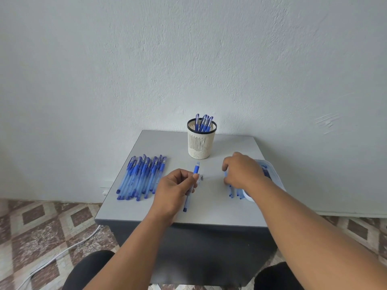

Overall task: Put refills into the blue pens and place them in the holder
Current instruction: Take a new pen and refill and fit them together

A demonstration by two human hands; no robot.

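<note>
My left hand (176, 189) grips a blue pen (196, 169) near its middle, tip end pointing away from me, above the grey table (213, 210). My right hand (240, 170) is lowered onto a few pale blue refills (231, 191) lying beside a white tray (274, 172); its thumb and fingers curl round one of them, which is mostly hidden. A cream slotted holder (201, 143) with a black rim stands at the back centre with several blue pens (203, 122) upright in it. A pile of blue pens (142, 176) lies at the left.
The table is small and stands against a white wall (188, 59). A small clear piece (200, 178) lies just right of my left fingers. My knees are under the near edge. A white cable (62, 252) runs across the tiled floor at the left.
</note>
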